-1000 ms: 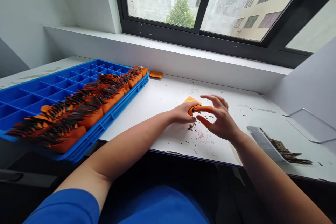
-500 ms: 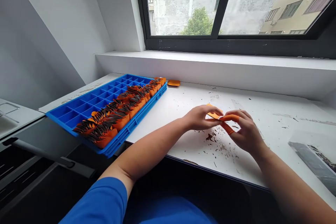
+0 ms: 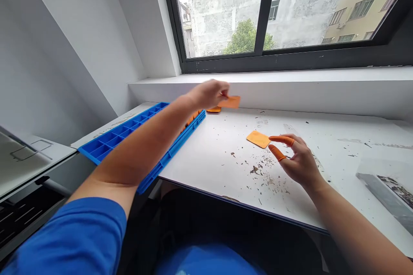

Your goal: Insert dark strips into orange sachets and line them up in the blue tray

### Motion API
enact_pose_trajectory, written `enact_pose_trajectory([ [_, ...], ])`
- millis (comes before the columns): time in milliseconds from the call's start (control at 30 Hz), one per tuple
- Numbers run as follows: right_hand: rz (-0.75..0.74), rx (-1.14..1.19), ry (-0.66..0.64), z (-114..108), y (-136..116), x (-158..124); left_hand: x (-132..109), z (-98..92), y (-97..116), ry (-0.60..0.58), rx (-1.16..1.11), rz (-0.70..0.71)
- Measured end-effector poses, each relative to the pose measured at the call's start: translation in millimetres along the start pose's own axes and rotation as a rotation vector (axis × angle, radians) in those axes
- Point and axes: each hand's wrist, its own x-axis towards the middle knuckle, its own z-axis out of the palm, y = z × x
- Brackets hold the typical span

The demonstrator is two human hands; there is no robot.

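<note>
My left hand (image 3: 210, 93) is reached out to the back of the table, its fingers pinched on a thin orange square piece (image 3: 231, 102), slightly blurred by motion. Just below that lies another orange piece (image 3: 214, 110) on the table, partly covered. My right hand (image 3: 298, 154) hovers over the middle of the table, thumb and forefinger apart, both wearing orange finger cots. At its fingertips an orange square piece (image 3: 258, 139) with rounded corners lies flat; whether the forefinger touches it I cannot tell.
A blue compartment tray (image 3: 100, 149) stands at the left, mostly behind my left arm, with orange pieces (image 3: 192, 117) along its right side. Dark crumbs (image 3: 255, 169) are scattered on the white table (image 3: 200, 154). At the right sits a clear container (image 3: 383, 191) with dark bits.
My left hand has left my right hand's side and swung to the back left, carrying an orange piece. My right thumb and forefinger now stand free, beside an orange piece on the table.
</note>
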Motion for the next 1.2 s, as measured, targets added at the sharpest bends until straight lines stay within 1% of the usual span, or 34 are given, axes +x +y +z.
enact_pose_trajectory([
  [67, 0.034, 0.021, -0.030, 1, 0, -1, -11, -24.4, -50, 0.020, 0.025, -0.166],
  [100, 0.045, 0.034, -0.052, 1, 0, -1, -19, -31.2, -75, 0.034, 0.040, -0.256],
  [133, 0.053, 0.047, -0.079, 2, 0, -1, -29, -33.8, -98, 0.053, 0.040, -0.350],
  [200, 0.063, 0.069, -0.139, 3, -1, -1, -51, -27.8, -138, 0.095, -0.021, -0.539],
  [233, 0.066, 0.075, -0.168, 4, -1, -1, -61, -20.5, -153, 0.155, -0.074, -0.627],
  [267, 0.070, 0.078, -0.192, 4, 0, -2, -71, -11.9, -166, 0.220, -0.106, -0.698],
  [300, 0.074, 0.079, -0.210, 4, 0, -2, -79, -2.9, -177, 0.257, -0.122, -0.754],
  [333, 0.077, 0.079, -0.220, 5, 1, -2, -85, 5.4, -185, 0.271, -0.151, -0.778],
  [367, 0.081, 0.076, -0.225, 5, 2, -2, -90, 12.5, -192, 0.255, -0.191, -0.784],
  [433, 0.088, 0.068, -0.223, 5, 3, -3, -97, 21.7, -202, 0.179, -0.268, -0.771],
  [533, 0.101, 0.058, -0.226, 5, 5, -4, -103, 25.9, -210, 0.025, -0.352, -0.757],
  [633, 0.128, 0.062, -0.272, 5, 5, -5, -107, 27.0, -212, -0.176, -0.483, -0.805],
  [667, 0.138, 0.063, -0.291, 5, 5, -6, -108, 27.5, -211, -0.212, -0.537, -0.835],
  [700, 0.143, 0.064, -0.307, 6, 4, -6, -109, 28.0, -210, -0.220, -0.591, -0.862],
  [733, 0.141, 0.064, -0.314, 6, 4, -6, -110, 28.5, -209, -0.203, -0.636, -0.883],
  [800, 0.130, 0.062, -0.318, 6, 4, -6, -110, 29.2, -206, -0.135, -0.693, -0.890],
  [867, 0.124, 0.059, -0.310, 6, 4, -6, -110, 30.0, -205, -0.084, -0.714, -0.876],
  [967, 0.140, 0.058, -0.309, 6, 5, -6, -109, 33.6, -205, -0.044, -0.684, -0.872],
  [1033, 0.153, 0.057, -0.314, 6, 5, -6, -109, 37.4, -205, -0.066, -0.641, -0.869],
  [1100, 0.161, 0.051, -0.320, 6, 5, -6, -109, 40.5, -203, -0.116, -0.609, -0.854],
  [1200, 0.161, 0.052, -0.317, 6, 3, -5, -106, 40.8, -200, -0.232, -0.536, -0.796],
])
